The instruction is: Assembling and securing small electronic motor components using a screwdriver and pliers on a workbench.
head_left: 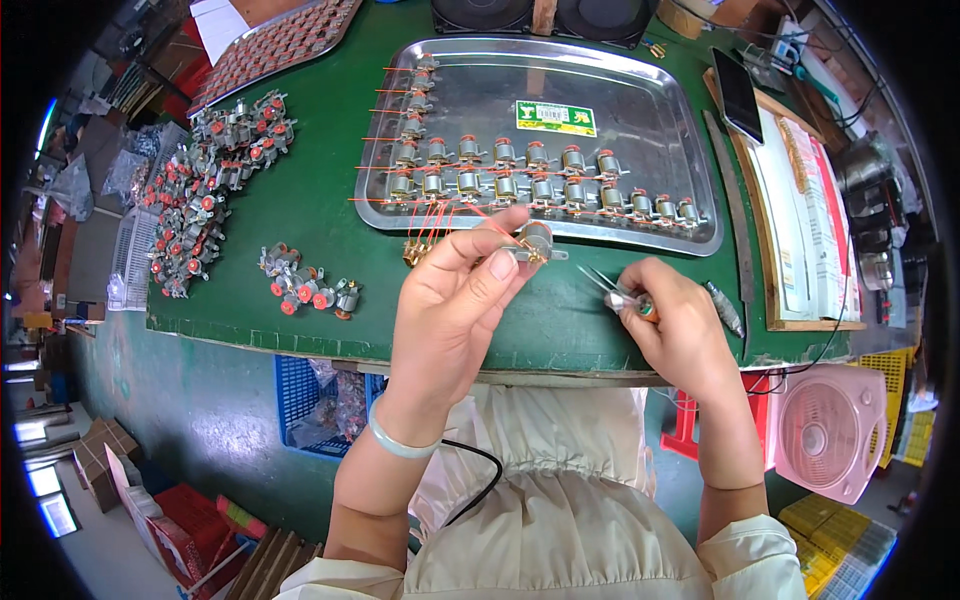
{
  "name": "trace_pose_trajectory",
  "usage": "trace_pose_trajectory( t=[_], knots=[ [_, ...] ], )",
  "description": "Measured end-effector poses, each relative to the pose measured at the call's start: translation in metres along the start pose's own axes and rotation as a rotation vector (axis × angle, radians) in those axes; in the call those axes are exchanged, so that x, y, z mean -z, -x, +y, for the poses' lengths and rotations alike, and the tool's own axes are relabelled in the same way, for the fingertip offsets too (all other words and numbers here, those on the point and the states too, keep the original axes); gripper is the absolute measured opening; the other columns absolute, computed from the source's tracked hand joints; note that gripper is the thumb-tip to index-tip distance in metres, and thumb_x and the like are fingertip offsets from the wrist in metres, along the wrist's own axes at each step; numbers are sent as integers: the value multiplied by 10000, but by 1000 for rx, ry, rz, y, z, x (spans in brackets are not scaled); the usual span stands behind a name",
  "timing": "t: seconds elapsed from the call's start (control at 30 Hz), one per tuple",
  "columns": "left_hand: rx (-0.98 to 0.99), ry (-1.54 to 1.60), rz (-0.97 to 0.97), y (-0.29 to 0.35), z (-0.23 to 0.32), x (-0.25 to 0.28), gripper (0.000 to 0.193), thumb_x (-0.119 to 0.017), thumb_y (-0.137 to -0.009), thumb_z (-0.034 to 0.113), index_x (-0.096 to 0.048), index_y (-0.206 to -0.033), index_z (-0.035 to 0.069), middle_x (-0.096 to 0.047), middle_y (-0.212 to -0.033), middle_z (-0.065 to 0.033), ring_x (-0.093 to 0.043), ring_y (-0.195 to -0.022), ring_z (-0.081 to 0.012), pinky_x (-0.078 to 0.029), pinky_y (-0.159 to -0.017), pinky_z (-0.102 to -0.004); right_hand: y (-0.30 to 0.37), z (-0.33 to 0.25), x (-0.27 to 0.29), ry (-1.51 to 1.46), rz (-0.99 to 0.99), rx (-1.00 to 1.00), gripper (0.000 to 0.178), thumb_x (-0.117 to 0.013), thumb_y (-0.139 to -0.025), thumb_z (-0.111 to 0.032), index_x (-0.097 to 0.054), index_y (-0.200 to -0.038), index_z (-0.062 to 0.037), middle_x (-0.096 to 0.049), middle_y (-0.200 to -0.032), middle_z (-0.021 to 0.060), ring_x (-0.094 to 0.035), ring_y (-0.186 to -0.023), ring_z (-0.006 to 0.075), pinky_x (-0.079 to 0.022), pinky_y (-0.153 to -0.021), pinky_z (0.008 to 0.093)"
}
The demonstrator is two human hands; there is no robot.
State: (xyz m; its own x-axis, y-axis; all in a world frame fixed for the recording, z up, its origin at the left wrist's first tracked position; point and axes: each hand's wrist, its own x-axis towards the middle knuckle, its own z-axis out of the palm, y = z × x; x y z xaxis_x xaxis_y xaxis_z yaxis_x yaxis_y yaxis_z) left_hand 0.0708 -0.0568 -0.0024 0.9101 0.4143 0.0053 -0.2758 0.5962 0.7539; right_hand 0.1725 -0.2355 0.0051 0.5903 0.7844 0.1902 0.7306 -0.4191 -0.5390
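Observation:
My left hand (447, 305) is raised over the near edge of the green table, thumb and fingers pinching a small cylindrical metal component (537, 236) with side tabs. A red wire and brass-coloured bits show at the pinch. To its right, my right hand (680, 318) is closed round tweezers (598, 280), whose two thin tips point toward the component without touching it. Behind both hands lies a metal tray (620, 90) with rows of similar components and red wires along its left and near sides. More red wires (432, 218) with brass ends hang by the tray's near rim.
A heap of loose components (195, 215) lies at the left, and a smaller cluster (305, 285) nearer me. A second filled tray (275, 50) is at the far left. On the right are a phone (737, 95), a board with papers (800, 220) and a pink fan (830, 430).

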Motion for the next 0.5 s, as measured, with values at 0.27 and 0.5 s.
trace_pose_trajectory(
  t=[0.27,0.5],
  knots=[
    [-15,-89,-36,4,-4,-3,96,-531,-839,39,-496,-924,14,-483,-1170,-214,-521,-1001,-183,-401,-884,-304,-11,-26,7,-288,119,194,285,-604,-643,-9,-520,-916,-4,-508,-674,96,-504,-574,235,-394,-528,322],
    [-34,-127,-60,4,-6,-5,104,-529,-840,39,-489,-933,13,-485,-1165,-219,-503,-1032,-182,-398,-879,-299,-16,-24,6,-74,152,390,318,-637,-621,11,-528,-918,-14,-530,-696,83,-505,-577,242,-397,-534,329]
  ],
)
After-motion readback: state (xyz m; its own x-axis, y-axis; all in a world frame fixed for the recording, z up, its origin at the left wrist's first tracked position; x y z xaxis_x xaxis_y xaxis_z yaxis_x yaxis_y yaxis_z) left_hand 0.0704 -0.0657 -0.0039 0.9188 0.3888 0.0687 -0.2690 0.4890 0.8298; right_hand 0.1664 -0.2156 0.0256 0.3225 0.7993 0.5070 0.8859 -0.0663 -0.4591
